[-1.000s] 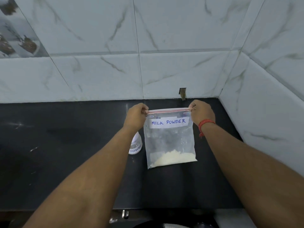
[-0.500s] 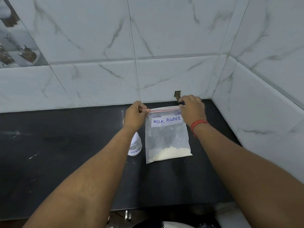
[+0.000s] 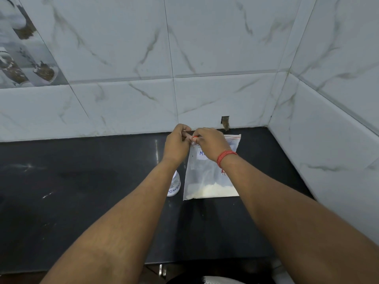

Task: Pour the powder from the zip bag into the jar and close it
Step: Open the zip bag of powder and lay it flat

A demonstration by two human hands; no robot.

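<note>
A clear zip bag [image 3: 207, 175] with a red zip strip hangs upright over the black counter [image 3: 82, 191], pale powder settled at its bottom; its white label is mostly covered by my right wrist. My left hand [image 3: 176, 145] pinches the bag's top left corner. My right hand [image 3: 211, 143], with a red thread on the wrist, pinches the zip strip right beside the left hand. A small clear jar [image 3: 174, 186] with a handwritten label stands on the counter left of the bag, mostly hidden behind my left forearm.
White marble-look tiled walls [image 3: 205, 58] close the counter at the back and on the right, forming a corner. A small notch [image 3: 225, 121] sits at the wall base behind the bag. The counter's front edge runs below my forearms.
My right hand has slid left along the zip strip from the bag's right corner until it meets my left hand. The left hand kept its hold on the left corner.
</note>
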